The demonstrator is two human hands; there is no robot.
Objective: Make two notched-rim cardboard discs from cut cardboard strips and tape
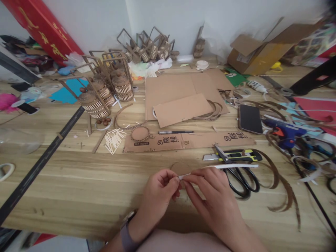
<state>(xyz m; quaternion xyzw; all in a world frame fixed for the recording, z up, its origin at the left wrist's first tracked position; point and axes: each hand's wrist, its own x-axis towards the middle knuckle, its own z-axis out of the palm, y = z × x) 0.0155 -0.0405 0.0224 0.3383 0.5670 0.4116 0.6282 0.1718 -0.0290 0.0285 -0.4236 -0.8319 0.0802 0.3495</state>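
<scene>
My left hand (160, 188) pinches one end of a narrow white strip (237, 166), thumb against fingers. Close beside it, my right hand (211, 190) also grips the strip, which runs out past the knuckles to the right. Just behind the fingertips a round cardboard disc (181, 168) shows in part; whether a hand touches it I cannot tell. Black-handled scissors (243, 182) lie open right of my right hand, under the strip. Beyond them is a yellow-and-black utility knife (237, 155), its blade pointing left.
A printed cardboard strip (194, 140) lies ahead, with a pen (175, 132) behind it. Small woven baskets (122, 87) stand at left, near short pale sticks (113, 141). Rightward are a phone (250, 119), a blue glue gun (286, 133) and brown curled strips (288, 196).
</scene>
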